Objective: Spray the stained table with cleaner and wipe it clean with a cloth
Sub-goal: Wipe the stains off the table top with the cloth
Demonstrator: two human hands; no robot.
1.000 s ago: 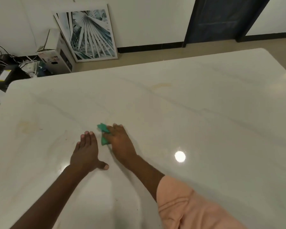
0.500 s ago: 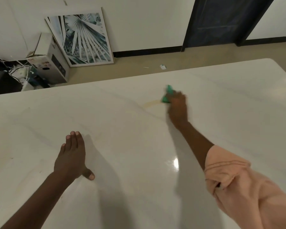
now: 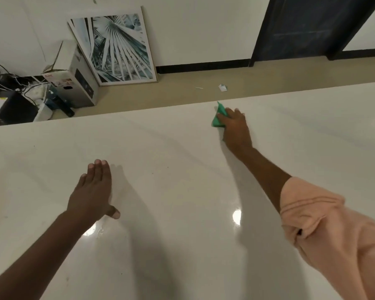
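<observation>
Right hand (image 3: 236, 131) fingers press the green cloth (image 3: 218, 118) on the table (image 3: 182, 148) (far edge); left hand (image 3: 93, 191) flat, empty.

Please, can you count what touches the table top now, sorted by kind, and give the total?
Hands: 2, the left hand flat on the table, the right hand pressing the cloth
Green cloth: 1
Total: 3
</observation>
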